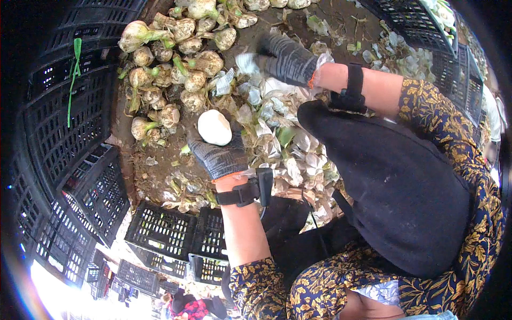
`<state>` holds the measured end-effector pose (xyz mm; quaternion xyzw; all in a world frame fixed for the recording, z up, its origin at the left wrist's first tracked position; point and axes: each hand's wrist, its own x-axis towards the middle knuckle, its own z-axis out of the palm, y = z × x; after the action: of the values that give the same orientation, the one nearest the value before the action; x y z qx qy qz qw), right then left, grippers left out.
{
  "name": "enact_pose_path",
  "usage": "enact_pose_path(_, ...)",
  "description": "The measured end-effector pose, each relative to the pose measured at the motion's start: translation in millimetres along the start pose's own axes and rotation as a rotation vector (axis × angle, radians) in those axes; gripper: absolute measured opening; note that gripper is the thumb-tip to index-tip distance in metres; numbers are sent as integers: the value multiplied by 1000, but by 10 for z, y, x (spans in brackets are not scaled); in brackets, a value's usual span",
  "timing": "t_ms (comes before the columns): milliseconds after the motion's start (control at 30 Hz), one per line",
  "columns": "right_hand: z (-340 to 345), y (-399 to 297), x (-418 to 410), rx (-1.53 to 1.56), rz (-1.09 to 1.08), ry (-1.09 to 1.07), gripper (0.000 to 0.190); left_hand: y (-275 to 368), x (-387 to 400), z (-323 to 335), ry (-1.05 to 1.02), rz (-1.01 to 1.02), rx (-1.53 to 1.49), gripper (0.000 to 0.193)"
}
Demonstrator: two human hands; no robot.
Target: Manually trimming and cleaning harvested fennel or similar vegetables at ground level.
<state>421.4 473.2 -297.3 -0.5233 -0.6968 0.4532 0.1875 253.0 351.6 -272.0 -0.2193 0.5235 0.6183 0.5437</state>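
Observation:
My left hand, in a grey knit glove with an orange cuff, holds a smooth white peeled garlic bulb on its palm and fingers. Farther up, my right hand wears a matching glove and is blurred by motion. A pale piece of garlic skin shows at its fingertips; whether they grip it is unclear. Beyond my left hand lies a heap of soil-stained garlic bulbs with short cut green stems. Loose papery garlic skins cover the ground between my hands and my black-clad knee.
Black plastic crates stand stacked along the left, with a green tie hanging on one. More crates line the lower left. At upper right, another crate has pale produce by it. A person in red is in the background.

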Motion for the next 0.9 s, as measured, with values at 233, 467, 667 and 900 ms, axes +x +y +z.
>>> enact_pose_path(233,-55,-222,-138,-78,-272,-655,38,-36,16,-138,-214,181,451,26)
enact_pose_path(467,120,-257,-157,116,-80,-918,41,609,60,-307,-102,-126,299,37)
enact_pose_path(667,255,-98,-231,120,-12,-818,27,2022,-633,-1539,167,346,1079,45)
enact_pose_path(900,281,127,-225,-61,-283,-705,33,2722,-1536,-2490,703,617,195,42)
